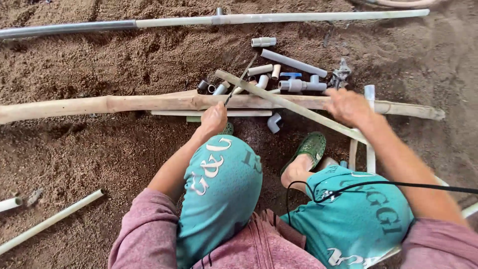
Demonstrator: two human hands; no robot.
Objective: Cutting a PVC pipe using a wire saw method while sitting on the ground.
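Observation:
I squat on bare soil. My left hand [214, 118] grips the handle of a thin saw blade [240, 79] that slants up to the right across a pale pipe [294, 107]. That pipe lies diagonally over a long rough wooden pole [124, 103]. My right hand [347, 107] presses down on the pipe where it crosses the pole. My knees in teal shorts and green clogs [311, 146] sit just below the hands.
Several short pipe pieces and fittings, among them a blue-handled valve [295, 82], lie beyond the pole. A long pipe [279, 18] runs across the top. More pipes [50, 219] lie at lower left. A black cable [398, 185] crosses my right thigh.

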